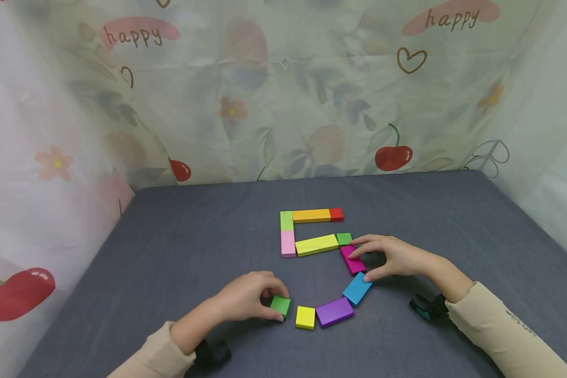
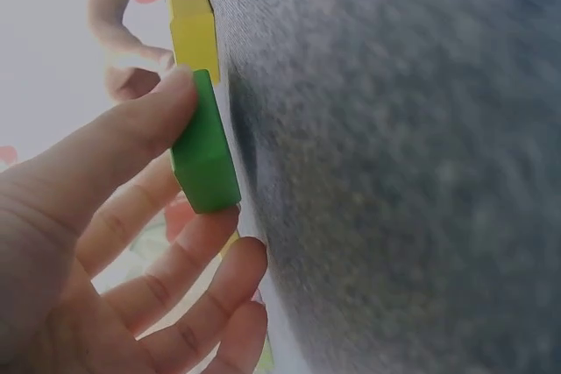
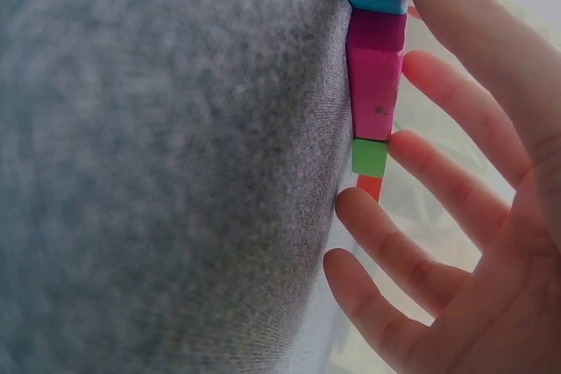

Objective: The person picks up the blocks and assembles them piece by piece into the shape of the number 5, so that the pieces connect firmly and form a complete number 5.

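My left hand pinches a small green block between thumb and fingers, close over the table at the left end of a curve of blocks. Just right of it lies a yellow square block, then a purple block. My right hand rests over the curve's right side with fingers spread. Its thumb touches the blue block, while its fingertips lie at the magenta block and the small green block behind it. Nothing is gripped by the right hand.
Farther back, a long yellow block, a pink block, a light green block, an orange block and a red block continue the line. The grey table ends at a patterned curtain.
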A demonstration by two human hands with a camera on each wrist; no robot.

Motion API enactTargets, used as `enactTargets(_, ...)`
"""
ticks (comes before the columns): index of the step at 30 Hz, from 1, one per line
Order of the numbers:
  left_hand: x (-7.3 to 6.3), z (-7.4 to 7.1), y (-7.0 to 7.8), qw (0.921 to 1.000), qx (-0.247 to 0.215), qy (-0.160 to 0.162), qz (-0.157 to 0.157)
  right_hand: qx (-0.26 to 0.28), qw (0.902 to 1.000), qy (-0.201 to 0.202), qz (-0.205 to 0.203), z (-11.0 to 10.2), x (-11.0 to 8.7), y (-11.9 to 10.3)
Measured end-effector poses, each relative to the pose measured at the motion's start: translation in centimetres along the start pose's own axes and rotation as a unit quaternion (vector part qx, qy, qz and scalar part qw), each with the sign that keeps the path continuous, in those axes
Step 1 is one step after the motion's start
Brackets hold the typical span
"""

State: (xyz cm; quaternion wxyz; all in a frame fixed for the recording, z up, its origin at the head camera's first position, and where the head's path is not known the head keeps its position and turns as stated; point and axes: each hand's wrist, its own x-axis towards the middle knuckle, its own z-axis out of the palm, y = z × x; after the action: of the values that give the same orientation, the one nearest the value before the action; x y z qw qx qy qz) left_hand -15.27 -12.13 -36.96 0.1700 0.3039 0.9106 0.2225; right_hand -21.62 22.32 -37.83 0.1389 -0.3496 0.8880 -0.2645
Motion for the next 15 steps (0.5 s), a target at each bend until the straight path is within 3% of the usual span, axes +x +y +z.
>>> enactTargets(15,0.6,0.4,1.1,0.9997,0.022,-0.002,-0.009,0.001,1.0000,-0.001,-0.003,0.0,0.1,0.0)
